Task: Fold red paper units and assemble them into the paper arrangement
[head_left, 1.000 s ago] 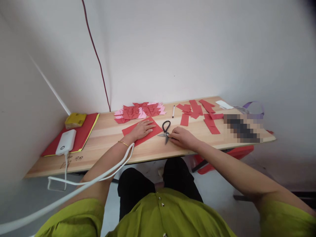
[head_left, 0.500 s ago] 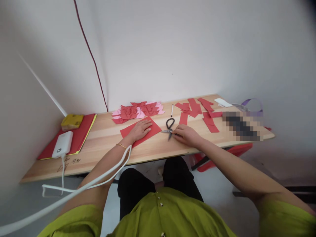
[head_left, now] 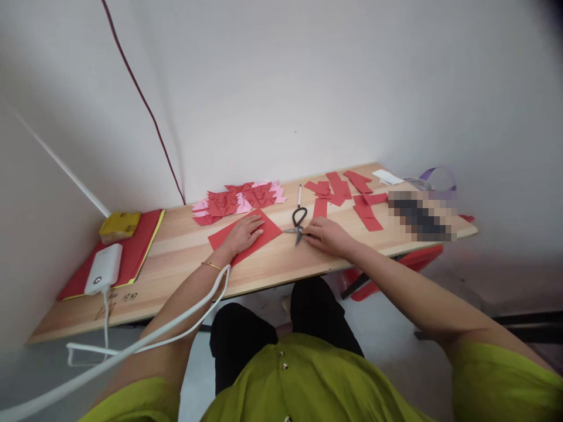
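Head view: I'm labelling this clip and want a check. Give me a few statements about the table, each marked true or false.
The left hand lies flat on a red paper sheet. True.
The scissors lie on the table between that sheet and the right hand. True.
The right hand holds the pen. False: the pen lies on the table beyond the scissors, untouched.
The white power bank sits at the table's right end. False: it sits at the left end.

The right hand has nudged the scissors slightly rightward, seemingly off the red sheet's corner, to below the pen
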Demonstrator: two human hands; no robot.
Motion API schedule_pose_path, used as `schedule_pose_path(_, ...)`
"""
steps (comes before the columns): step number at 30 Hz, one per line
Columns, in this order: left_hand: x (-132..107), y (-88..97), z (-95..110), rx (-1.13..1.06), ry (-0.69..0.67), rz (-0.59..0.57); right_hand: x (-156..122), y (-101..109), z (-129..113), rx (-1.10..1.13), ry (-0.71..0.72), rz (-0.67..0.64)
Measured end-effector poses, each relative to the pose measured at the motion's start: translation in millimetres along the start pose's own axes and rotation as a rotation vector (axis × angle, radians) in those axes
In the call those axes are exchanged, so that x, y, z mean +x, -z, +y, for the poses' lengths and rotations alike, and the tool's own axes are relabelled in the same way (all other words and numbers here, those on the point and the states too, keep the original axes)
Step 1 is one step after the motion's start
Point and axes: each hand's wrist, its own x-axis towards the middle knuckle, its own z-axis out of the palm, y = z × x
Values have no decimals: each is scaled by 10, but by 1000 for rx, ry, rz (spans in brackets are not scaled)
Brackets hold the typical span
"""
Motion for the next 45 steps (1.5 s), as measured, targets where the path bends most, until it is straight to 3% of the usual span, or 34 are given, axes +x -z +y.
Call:
schedule_pose_path(14, 4, 20, 21, 9, 13, -14, 43, -3, -34, 3, 19, -18)
schedule_pose_path(27, 12, -35, -42, -12, -19, 20, 229, -142, -225, -28, 191, 11)
schedule_pose_path(45, 0, -35, -30, 21, -47, 37, 272, -213, -233, 11, 273, 24)
